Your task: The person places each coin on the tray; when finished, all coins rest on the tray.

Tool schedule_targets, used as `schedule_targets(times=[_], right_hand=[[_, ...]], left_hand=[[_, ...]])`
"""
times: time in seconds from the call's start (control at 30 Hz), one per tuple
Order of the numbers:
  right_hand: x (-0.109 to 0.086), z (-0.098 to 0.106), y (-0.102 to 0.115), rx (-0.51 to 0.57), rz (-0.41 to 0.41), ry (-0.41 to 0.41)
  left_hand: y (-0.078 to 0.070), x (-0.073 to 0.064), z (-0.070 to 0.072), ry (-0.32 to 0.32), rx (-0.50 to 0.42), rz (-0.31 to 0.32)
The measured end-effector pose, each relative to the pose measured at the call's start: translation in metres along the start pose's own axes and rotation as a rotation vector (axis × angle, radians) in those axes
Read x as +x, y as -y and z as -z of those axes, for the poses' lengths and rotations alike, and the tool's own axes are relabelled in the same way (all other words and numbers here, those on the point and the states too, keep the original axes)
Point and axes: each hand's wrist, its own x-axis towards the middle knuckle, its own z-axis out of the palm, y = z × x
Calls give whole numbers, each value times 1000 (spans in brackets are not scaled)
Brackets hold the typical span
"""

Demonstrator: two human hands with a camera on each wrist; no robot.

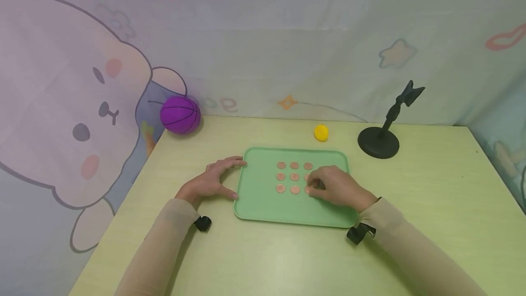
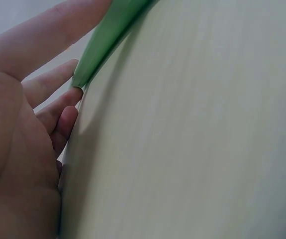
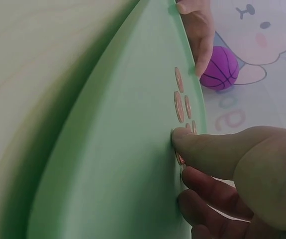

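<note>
A light green rectangular tray lies on the table, holding several copper-coloured coins laid flat in rows and columns. My right hand is low over the right part of the tray, thumb and fingertips pinching the coin at the near right corner of the grid. That hand partly covers the right column. At the tray's left edge, my left hand touches the rim with thumb and fingers spread apart. In the left wrist view, its fingertips meet the green rim.
Behind the tray stands a small yellow round object. A black stand with a round base is at the back right, and a purple ball sits at the table's back left corner. A patterned cloth hangs behind the table.
</note>
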Motion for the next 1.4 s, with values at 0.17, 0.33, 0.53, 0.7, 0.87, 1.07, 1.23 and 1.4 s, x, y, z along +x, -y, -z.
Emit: schedule_targets(times=[0.17, 0.33, 0.53, 0.7, 0.87, 1.07, 1.23, 1.4], right_hand=[[1, 1, 2, 2, -5, -2], [1, 1, 3, 0, -8, -1], [-1, 2, 2, 11, -13, 3], [-1, 2, 1, 5, -6, 2], [-2, 3, 1, 7, -2, 12], [-3, 3, 1, 14, -1, 16], [-3, 3, 0, 14, -5, 20], [-6, 9, 0, 21, -43, 21]], left_hand=[[1, -1, 0, -2, 2, 2], [1, 0, 0, -2, 7, -9], [1, -1, 0, -1, 3, 2], [2, -1, 0, -2, 4, -4], [2, -1, 0, -1, -6, -6], [1, -1, -1, -9, -27, 6], [1, -1, 0, -8, -18, 0], [2, 0, 0, -2, 2, -17]])
